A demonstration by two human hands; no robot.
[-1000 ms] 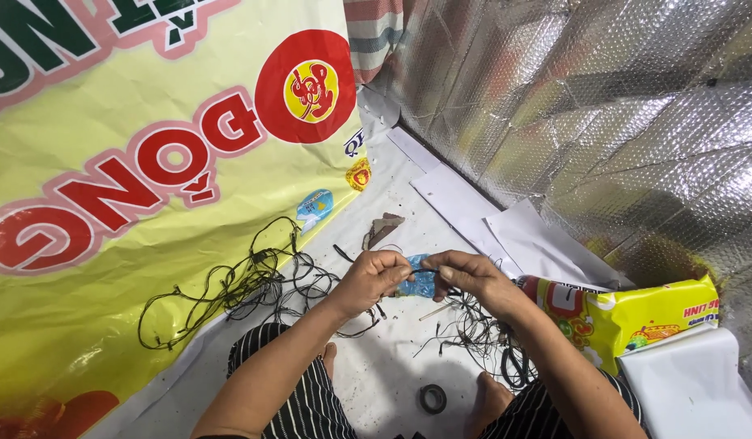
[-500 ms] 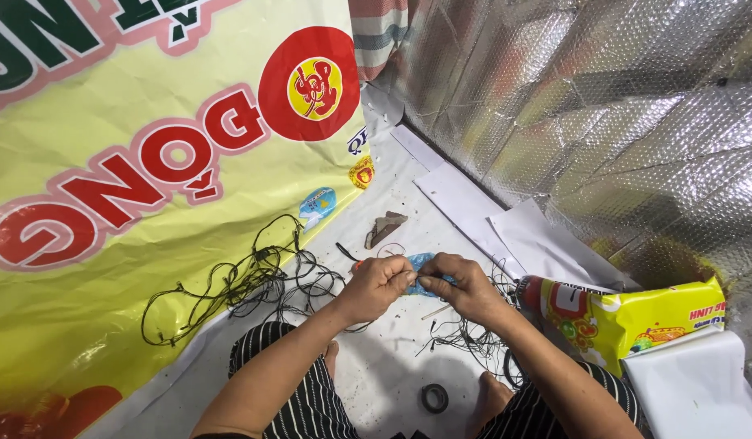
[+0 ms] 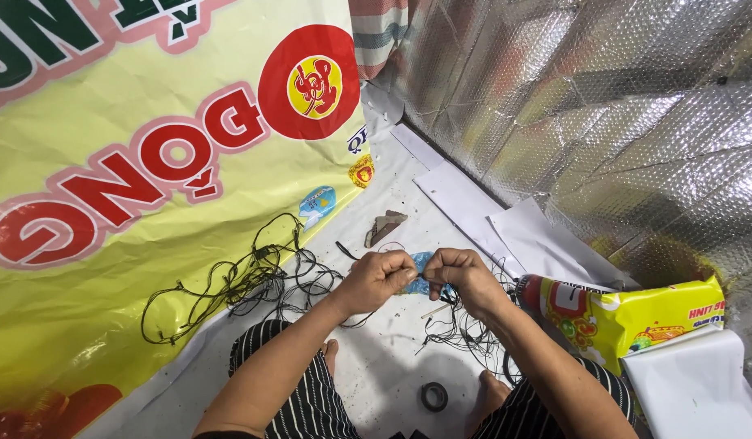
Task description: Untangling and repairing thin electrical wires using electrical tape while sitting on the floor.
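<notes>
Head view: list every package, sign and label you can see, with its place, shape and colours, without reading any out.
Banner: spread at left, large yellow sheet, red and green lettering, red disc.
Snack packet: lying right of the right hand, oblong, yellow and red.
Small blue emblem: on the banner's lower edge, rounded.

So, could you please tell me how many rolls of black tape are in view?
1: a roll of black tape lies flat on the floor between the person's knees. More may be hidden.
</notes>
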